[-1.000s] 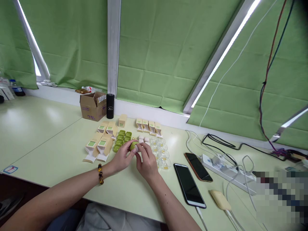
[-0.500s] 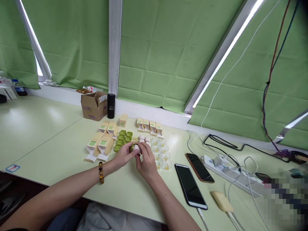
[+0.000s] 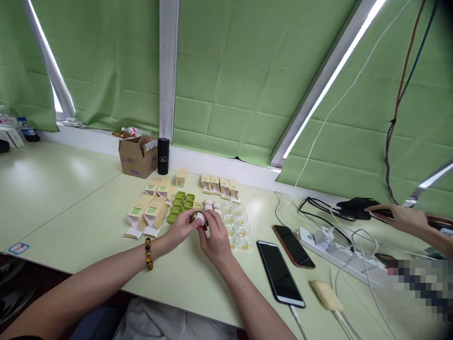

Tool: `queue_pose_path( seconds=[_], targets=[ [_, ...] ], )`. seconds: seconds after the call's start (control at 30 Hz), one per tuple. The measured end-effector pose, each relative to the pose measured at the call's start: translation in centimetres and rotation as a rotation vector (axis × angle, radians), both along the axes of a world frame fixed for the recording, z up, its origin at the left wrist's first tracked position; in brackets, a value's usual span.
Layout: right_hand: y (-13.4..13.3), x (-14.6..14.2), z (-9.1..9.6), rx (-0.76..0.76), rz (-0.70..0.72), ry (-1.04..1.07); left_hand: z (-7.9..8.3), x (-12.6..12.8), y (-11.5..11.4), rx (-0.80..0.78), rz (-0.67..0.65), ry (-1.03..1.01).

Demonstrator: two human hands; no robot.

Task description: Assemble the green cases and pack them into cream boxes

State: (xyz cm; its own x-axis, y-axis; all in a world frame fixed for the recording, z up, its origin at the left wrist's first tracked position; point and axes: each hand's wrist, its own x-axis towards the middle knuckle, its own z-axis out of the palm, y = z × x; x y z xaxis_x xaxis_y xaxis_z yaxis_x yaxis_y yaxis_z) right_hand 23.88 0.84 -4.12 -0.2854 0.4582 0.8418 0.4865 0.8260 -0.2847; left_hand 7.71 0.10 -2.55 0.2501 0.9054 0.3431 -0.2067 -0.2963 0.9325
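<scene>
Both my hands meet above the middle of the table around a small pale pink rounded piece (image 3: 200, 218) with a dark green and gold part at its left. The fingers of my left hand (image 3: 181, 226) close on the green side. My right hand (image 3: 215, 235) grips the pink side, and its fingertips partly hide the piece. Just beyond are green cups (image 3: 178, 208) in two columns, tiny gold pieces (image 3: 198, 205), more pale pink pieces (image 3: 212, 205), and several clear domed shells (image 3: 238, 226) with yellowish parts, right of my right hand.
Cream cartons with open flaps (image 3: 155, 212) lie left; others (image 3: 220, 185) stand behind. Farther back are a cardboard box (image 3: 138, 158) and black tumbler (image 3: 163, 158). At right lie two phones (image 3: 281, 274), a power strip (image 3: 339, 257) and cables. Another person's hand (image 3: 399, 219) holds something dark.
Another person's hand with a dark object has come in at the right edge. My hands stay in place, with the pink piece turned slightly between the fingers.
</scene>
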Motion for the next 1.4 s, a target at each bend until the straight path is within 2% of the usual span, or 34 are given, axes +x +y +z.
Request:
queue_pose_path(
  seconds=[0.37,0.63,0.87,1.0,1.1,1.27,1.4],
  targets=[
    [0.1,0.0,0.0,0.015,-0.007,-0.001,-0.2,0.0,0.1,-0.023,-0.032,-0.048],
    [0.1,0.0,0.1,0.008,0.002,0.018,0.2,0.2,0.1,0.002,0.003,-0.032],
    [0.3,0.0,-0.5,-0.106,0.002,0.139,0.1,0.0,0.3,-0.032,-0.048,-0.065],
    [0.4,-0.1,-0.4,-0.320,0.078,0.363,-0.3,-0.4,0.2,-0.042,0.018,-0.081],
    [0.3,-0.2,0.4,-0.530,0.198,0.548,-0.3,-0.8,-0.2,0.103,0.135,0.011],
    [0.4,-0.1,1.5,-0.737,0.307,0.681,0.1,-1.1,-0.9,0.483,0.347,0.379],
    [0.9,-0.2,1.4,-0.879,0.351,0.733,-0.1,-1.2,-1.0,0.638,0.401,0.582]
  ],
)
